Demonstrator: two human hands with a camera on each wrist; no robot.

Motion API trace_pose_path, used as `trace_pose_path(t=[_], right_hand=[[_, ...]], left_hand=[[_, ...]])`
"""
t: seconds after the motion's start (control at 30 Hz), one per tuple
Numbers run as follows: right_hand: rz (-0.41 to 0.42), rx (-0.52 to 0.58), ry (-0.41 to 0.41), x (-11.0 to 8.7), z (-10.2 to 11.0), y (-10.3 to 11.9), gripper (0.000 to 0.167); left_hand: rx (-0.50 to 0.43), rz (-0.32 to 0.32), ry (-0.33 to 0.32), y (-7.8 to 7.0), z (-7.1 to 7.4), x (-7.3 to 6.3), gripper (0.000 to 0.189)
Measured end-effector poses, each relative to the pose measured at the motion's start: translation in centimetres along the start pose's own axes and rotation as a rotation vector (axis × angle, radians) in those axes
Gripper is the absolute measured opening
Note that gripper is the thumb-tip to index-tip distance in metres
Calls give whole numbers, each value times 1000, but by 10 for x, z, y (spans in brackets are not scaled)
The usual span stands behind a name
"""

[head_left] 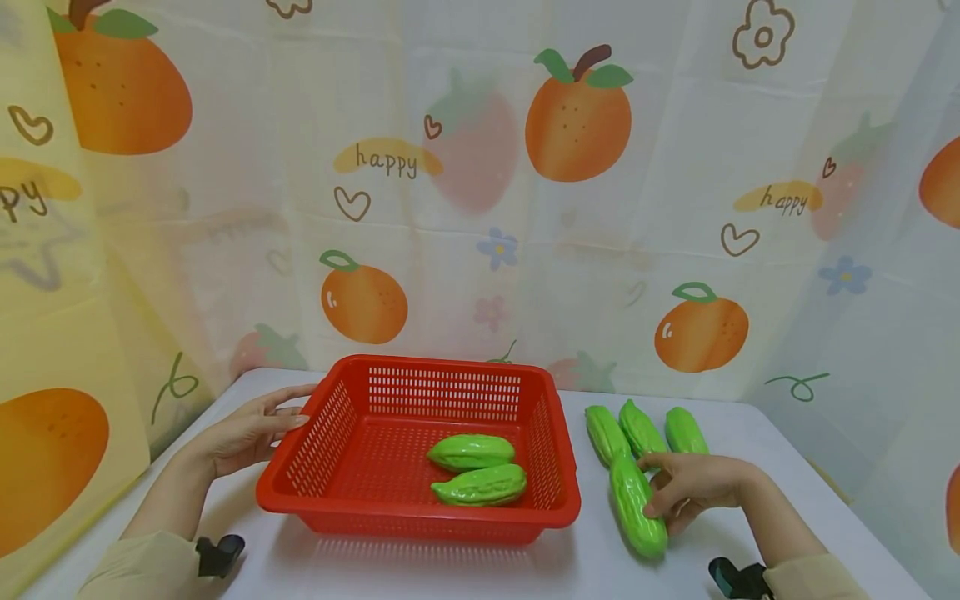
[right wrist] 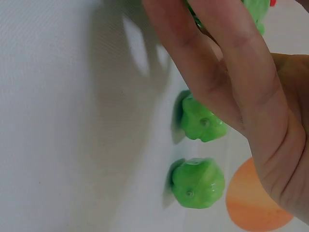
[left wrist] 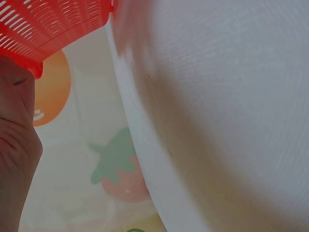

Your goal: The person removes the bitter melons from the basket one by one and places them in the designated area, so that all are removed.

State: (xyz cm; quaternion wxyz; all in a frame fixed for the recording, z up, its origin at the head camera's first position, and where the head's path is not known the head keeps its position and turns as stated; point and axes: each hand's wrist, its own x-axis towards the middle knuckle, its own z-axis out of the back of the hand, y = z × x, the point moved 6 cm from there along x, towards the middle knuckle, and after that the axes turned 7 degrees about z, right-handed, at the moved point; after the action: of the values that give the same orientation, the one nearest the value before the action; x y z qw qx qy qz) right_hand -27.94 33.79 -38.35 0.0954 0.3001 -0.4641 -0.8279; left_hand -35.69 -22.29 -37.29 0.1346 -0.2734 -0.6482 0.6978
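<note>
Pinching the nearest green gourd (head_left: 632,502) in my right grip (head_left: 697,487), other gourds (head_left: 641,427) just beyond, my left grip (head_left: 251,429) holding the red basket (head_left: 390,509), I feared that glossy skin might slip.

One rectangular red plastic basket (head_left: 360,509) with slotted walls. Six glossy green, ridged, elongated gourds (head_left: 480,486) in all: two inside the basket and four outside it, though a hand partly covers that second group, so four is the likely count. Two bare hands, one left hand (head_left: 251,429) and one right hand (head_left: 705,485). Two pale beige sleeves (head_left: 138,567). One white table (head_left: 262,575).
</note>
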Motion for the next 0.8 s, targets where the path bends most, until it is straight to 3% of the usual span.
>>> trace_pose_path(t=[0.8], right_hand=[[-37,35,31,1,1,-12,83]], left_hand=[[-1,4,10,1,1,1,48]])
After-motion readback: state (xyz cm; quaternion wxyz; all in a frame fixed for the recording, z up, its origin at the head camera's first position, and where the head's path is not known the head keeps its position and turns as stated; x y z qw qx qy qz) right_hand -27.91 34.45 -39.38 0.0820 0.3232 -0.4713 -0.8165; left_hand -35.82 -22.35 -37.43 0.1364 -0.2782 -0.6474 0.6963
